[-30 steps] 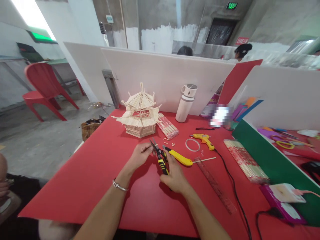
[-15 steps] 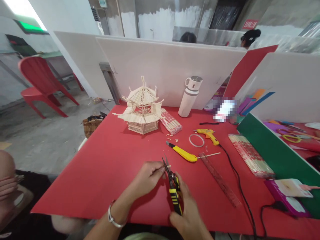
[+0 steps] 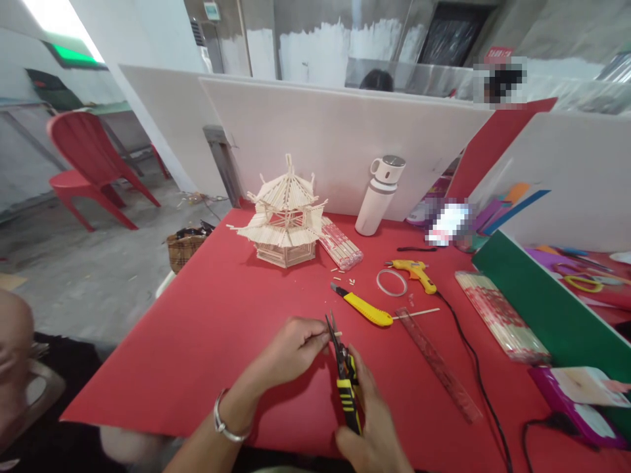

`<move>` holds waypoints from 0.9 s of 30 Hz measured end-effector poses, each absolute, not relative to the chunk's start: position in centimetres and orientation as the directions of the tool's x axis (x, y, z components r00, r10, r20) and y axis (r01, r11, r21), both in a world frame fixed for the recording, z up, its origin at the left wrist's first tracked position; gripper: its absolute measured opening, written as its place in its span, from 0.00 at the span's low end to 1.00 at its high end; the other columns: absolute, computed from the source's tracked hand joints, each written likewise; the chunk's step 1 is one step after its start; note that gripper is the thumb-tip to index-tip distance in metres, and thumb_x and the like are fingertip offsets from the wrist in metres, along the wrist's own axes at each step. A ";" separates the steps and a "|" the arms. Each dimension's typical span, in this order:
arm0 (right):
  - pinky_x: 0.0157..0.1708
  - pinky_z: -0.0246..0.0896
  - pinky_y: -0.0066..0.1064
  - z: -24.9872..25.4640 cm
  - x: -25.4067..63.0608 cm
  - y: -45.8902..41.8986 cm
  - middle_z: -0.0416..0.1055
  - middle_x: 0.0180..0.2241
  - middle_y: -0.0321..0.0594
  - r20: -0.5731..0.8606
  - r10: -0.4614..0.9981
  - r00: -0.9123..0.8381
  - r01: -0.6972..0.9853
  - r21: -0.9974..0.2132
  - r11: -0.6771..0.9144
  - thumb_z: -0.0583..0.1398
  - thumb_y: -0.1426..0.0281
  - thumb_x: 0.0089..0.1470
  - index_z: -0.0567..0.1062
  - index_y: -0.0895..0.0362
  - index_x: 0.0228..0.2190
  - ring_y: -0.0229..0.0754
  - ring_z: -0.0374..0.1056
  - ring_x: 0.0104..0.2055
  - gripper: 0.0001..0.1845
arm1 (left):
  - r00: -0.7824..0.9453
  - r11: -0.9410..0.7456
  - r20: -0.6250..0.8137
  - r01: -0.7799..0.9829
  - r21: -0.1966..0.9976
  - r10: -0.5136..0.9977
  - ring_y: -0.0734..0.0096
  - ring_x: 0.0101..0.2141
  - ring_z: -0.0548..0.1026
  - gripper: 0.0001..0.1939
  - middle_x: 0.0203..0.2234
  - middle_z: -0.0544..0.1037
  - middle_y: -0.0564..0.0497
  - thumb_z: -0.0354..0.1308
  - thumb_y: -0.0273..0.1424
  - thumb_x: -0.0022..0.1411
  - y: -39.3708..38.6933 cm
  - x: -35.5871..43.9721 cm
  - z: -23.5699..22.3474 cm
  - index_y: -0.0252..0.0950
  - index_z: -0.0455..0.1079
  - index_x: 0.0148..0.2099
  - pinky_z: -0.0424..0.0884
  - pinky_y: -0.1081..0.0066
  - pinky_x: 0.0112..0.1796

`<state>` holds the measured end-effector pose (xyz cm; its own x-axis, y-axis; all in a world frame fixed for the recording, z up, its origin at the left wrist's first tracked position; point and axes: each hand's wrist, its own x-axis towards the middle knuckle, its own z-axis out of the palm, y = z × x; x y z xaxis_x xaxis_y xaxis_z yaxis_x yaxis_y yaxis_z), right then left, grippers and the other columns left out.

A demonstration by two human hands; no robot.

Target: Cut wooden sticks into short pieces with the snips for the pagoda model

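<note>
My right hand [image 3: 371, 427] grips the black-and-yellow handles of a pair of cutters [image 3: 344, 378], whose blades point up and away from me. My left hand [image 3: 294, 347] pinches a thin wooden stick [image 3: 334, 334] and holds its end at the cutter blades. Both hands hover low over the near part of the red table [image 3: 207, 328]. A wooden stick pagoda model [image 3: 284, 220] stands further back on the table.
Beyond my hands lie a yellow utility knife [image 3: 363, 306], a tape ring [image 3: 392, 282], a yellow glue gun [image 3: 414, 272] with its black cord, a ruler [image 3: 436, 364] and packs of sticks [image 3: 500, 318]. A white bottle [image 3: 379, 195] stands by the white partition. A red chair [image 3: 91, 167] is at the left.
Over the last second both hands drew back toward me with the cutters and stick. Since half a second ago they have barely shifted; the view rose slightly.
</note>
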<state>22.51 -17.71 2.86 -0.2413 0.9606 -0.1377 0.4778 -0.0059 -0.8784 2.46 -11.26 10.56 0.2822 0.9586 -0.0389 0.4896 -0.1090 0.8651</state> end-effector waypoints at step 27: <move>0.60 0.56 0.47 4.1 18.3 -2.3 0.66 0.57 0.53 0.106 0.871 -0.480 0.578 -0.709 0.404 0.61 0.72 0.40 0.57 0.59 0.63 0.56 0.63 0.60 0.47 | -0.094 -0.146 0.165 0.184 0.972 0.982 0.74 0.25 0.67 0.16 0.22 0.73 0.52 0.56 0.40 0.61 -2.3 -1.2 5.5 0.33 0.70 0.28 0.65 0.73 0.32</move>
<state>18.31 -2.28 4.13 -0.4796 0.8711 0.1059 0.5781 0.4044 -0.7087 -1.24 -2.33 5.46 -0.0943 0.9818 0.1651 0.1839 -0.1458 0.9721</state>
